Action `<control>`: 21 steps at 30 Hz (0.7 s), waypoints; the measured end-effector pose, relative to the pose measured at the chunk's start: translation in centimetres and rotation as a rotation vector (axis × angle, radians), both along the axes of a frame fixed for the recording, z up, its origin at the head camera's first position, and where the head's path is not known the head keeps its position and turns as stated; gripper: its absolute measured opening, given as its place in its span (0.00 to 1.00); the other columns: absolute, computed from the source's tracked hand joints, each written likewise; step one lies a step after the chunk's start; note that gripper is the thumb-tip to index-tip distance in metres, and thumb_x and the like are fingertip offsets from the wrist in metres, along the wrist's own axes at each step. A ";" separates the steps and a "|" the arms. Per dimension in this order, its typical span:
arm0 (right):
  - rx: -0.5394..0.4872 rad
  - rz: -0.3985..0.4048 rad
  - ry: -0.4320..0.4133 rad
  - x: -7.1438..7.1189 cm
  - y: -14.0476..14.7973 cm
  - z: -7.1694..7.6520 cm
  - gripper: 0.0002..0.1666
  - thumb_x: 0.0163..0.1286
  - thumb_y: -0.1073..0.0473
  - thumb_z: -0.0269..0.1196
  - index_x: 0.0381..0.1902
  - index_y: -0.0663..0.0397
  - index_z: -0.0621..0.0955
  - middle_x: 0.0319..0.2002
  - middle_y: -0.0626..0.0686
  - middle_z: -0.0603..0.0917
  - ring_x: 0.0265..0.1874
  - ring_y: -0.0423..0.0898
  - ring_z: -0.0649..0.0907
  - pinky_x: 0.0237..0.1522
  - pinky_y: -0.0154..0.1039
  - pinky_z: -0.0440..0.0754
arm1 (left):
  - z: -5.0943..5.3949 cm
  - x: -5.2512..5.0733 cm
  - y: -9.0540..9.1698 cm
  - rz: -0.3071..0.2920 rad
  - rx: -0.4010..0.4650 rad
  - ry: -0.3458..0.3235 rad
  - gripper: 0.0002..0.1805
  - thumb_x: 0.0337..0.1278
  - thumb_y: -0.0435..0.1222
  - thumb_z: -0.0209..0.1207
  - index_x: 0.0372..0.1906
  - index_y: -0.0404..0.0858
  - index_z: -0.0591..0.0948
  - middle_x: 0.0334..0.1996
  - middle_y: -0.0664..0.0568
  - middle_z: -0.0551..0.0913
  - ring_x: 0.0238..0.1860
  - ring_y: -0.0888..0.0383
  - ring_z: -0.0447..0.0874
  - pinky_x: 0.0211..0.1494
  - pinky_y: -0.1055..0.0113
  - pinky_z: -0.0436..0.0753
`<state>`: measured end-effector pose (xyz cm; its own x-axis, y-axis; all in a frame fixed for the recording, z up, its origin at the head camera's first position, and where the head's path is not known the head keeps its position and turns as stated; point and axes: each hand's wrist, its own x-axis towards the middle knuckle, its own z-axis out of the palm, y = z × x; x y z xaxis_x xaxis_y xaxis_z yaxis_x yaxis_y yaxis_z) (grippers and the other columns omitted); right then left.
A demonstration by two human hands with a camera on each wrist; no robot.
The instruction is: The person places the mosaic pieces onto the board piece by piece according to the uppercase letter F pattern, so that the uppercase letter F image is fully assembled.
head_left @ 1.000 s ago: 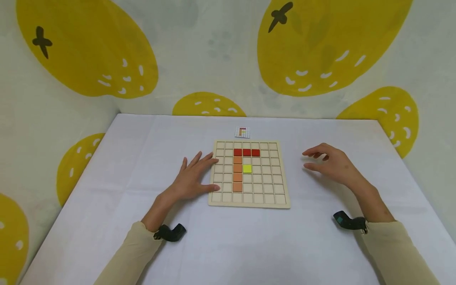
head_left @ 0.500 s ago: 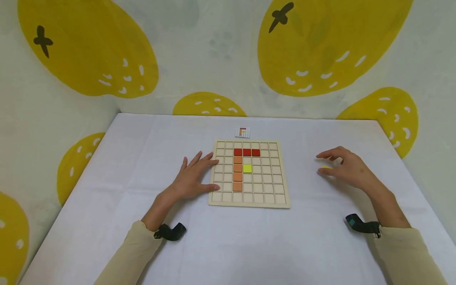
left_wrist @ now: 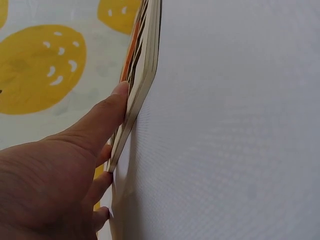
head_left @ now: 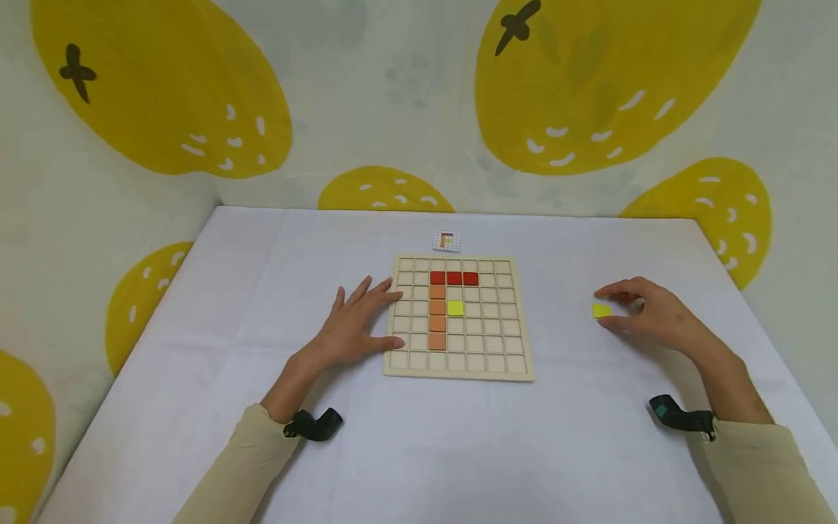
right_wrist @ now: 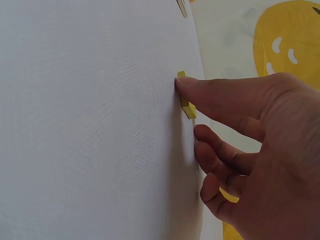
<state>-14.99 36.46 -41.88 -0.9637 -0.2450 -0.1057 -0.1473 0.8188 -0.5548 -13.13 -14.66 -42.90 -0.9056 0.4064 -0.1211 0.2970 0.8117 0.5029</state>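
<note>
In the head view a pale wooden grid board (head_left: 488, 367) lies on the table, with red, orange and yellow square tiles in its cells. My left hand (head_left: 353, 331) is spread at the board's left side, thumb and fingertips resting on its edge. Right of the board, a loose yellow square tile (head_left: 600, 311) lies on the cloth. My right hand (head_left: 657, 313) is at that tile, its thumb at the near edge and its forefinger beyond the far edge. In the right wrist view the thumb (right_wrist: 225, 95) covers part of the tile, while the other fingers stay apart from it.
A small printed card (head_left: 447, 241) with a coloured grid pattern lies just behind the board. White cloth (head_left: 419, 451) covers the table. A patterned backdrop (head_left: 393, 94) with large yellow fruit shapes rises behind and at the sides.
My right hand has moved to the right and slightly nearer, over to the loose yellow tile, which was hidden and then partly covered before. The left hand has stayed at the board.
</note>
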 end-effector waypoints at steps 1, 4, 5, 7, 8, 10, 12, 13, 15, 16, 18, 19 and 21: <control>-0.002 0.004 -0.002 0.0 0.1 0.0 0.28 0.65 0.51 0.76 0.60 0.55 0.84 0.56 0.60 0.84 0.45 0.30 0.71 0.45 0.22 0.70 | 0.0 0.0 0.0 0.002 -0.001 0.002 0.46 0.57 0.57 0.72 0.79 0.50 0.68 0.85 0.54 0.55 0.87 0.43 0.40 0.83 0.28 0.35; 0.008 0.006 -0.016 0.0 0.1 0.1 0.28 0.66 0.50 0.75 0.60 0.56 0.84 0.56 0.61 0.85 0.46 0.34 0.74 0.44 0.17 0.71 | 0.0 -0.1 -0.1 0.001 -0.005 0.001 0.47 0.57 0.58 0.71 0.79 0.51 0.68 0.85 0.54 0.55 0.88 0.44 0.40 0.83 0.28 0.35; 0.013 0.002 -0.025 0.0 0.0 0.2 0.27 0.67 0.50 0.74 0.60 0.56 0.83 0.57 0.61 0.85 0.47 0.36 0.75 0.44 0.16 0.71 | 0.0 -0.1 -0.1 -0.002 -0.002 0.002 0.46 0.57 0.58 0.71 0.79 0.50 0.68 0.85 0.54 0.55 0.87 0.43 0.41 0.82 0.28 0.35; 0.024 -0.004 -0.041 0.0 0.0 0.3 0.27 0.68 0.49 0.73 0.59 0.57 0.83 0.56 0.62 0.84 0.48 0.43 0.76 0.43 0.16 0.71 | 0.0 -0.1 -0.1 -0.003 0.001 -0.002 0.47 0.57 0.58 0.71 0.79 0.50 0.68 0.85 0.54 0.55 0.87 0.43 0.41 0.82 0.28 0.35; 0.026 -0.010 -0.044 0.0 -0.1 0.4 0.27 0.68 0.49 0.73 0.59 0.58 0.83 0.56 0.62 0.85 0.49 0.47 0.77 0.43 0.16 0.72 | 0.1 -0.1 -0.1 -0.004 0.002 0.000 0.46 0.57 0.57 0.71 0.79 0.50 0.68 0.85 0.53 0.55 0.87 0.43 0.41 0.82 0.27 0.36; 0.032 -0.022 -0.048 0.0 -0.1 0.4 0.27 0.68 0.48 0.73 0.58 0.59 0.83 0.54 0.63 0.85 0.48 0.51 0.78 0.41 0.16 0.72 | 0.1 0.0 -0.1 -0.002 0.005 -0.003 0.47 0.57 0.57 0.71 0.79 0.50 0.68 0.85 0.53 0.55 0.87 0.43 0.41 0.82 0.27 0.36; 0.038 -0.034 -0.041 0.0 -0.2 0.4 0.26 0.69 0.48 0.72 0.57 0.60 0.84 0.52 0.63 0.85 0.47 0.52 0.79 0.40 0.17 0.72 | 0.0 0.0 -0.1 0.001 0.006 -0.004 0.47 0.57 0.57 0.71 0.79 0.51 0.68 0.85 0.54 0.55 0.87 0.43 0.41 0.82 0.28 0.35; 0.042 -0.042 -0.033 -0.1 -0.3 0.3 0.26 0.69 0.49 0.72 0.56 0.60 0.84 0.51 0.62 0.85 0.46 0.52 0.79 0.39 0.18 0.72 | 0.0 0.0 -0.1 0.002 0.007 -0.004 0.47 0.57 0.57 0.71 0.79 0.51 0.68 0.85 0.54 0.55 0.87 0.43 0.41 0.83 0.28 0.35; 0.042 -0.056 -0.023 -0.2 -0.5 0.2 0.25 0.69 0.49 0.72 0.55 0.60 0.85 0.48 0.61 0.85 0.43 0.49 0.79 0.38 0.19 0.72 | -0.1 0.0 0.0 0.005 0.006 -0.007 0.47 0.57 0.58 0.71 0.79 0.51 0.67 0.85 0.54 0.54 0.88 0.44 0.40 0.83 0.29 0.34; 0.042 -0.062 -0.018 -0.2 -0.6 0.2 0.24 0.69 0.49 0.72 0.55 0.60 0.85 0.47 0.60 0.85 0.42 0.47 0.79 0.38 0.19 0.72 | -0.1 0.0 0.0 0.006 0.006 -0.005 0.47 0.57 0.58 0.72 0.79 0.51 0.67 0.85 0.54 0.55 0.88 0.44 0.40 0.83 0.29 0.35; 0.034 -0.063 -0.012 -0.3 -1.0 0.1 0.23 0.69 0.51 0.72 0.54 0.60 0.85 0.46 0.59 0.85 0.41 0.45 0.79 0.38 0.20 0.73 | -0.1 0.0 0.0 0.007 0.006 -0.006 0.47 0.57 0.57 0.72 0.79 0.51 0.68 0.85 0.54 0.55 0.88 0.44 0.40 0.83 0.28 0.35; 0.029 -0.062 -0.010 -0.4 -1.2 0.0 0.23 0.70 0.51 0.72 0.54 0.61 0.85 0.45 0.59 0.85 0.41 0.45 0.79 0.38 0.20 0.73 | -0.1 0.0 0.0 0.008 0.007 -0.005 0.47 0.57 0.57 0.72 0.79 0.51 0.68 0.85 0.54 0.55 0.87 0.43 0.40 0.83 0.28 0.35; 0.022 -0.056 -0.005 -0.5 -1.6 0.0 0.23 0.70 0.51 0.72 0.54 0.61 0.85 0.45 0.60 0.85 0.41 0.47 0.79 0.38 0.21 0.73 | -0.1 0.0 0.0 0.007 0.011 -0.005 0.47 0.57 0.57 0.72 0.79 0.51 0.68 0.85 0.54 0.55 0.87 0.43 0.40 0.83 0.28 0.35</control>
<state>-15.45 34.81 -41.91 -0.9753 -0.1885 -0.1155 -0.0983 0.8377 -0.5372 -13.11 -14.64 -43.01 -0.9079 0.4014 -0.1210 0.2889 0.8082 0.5131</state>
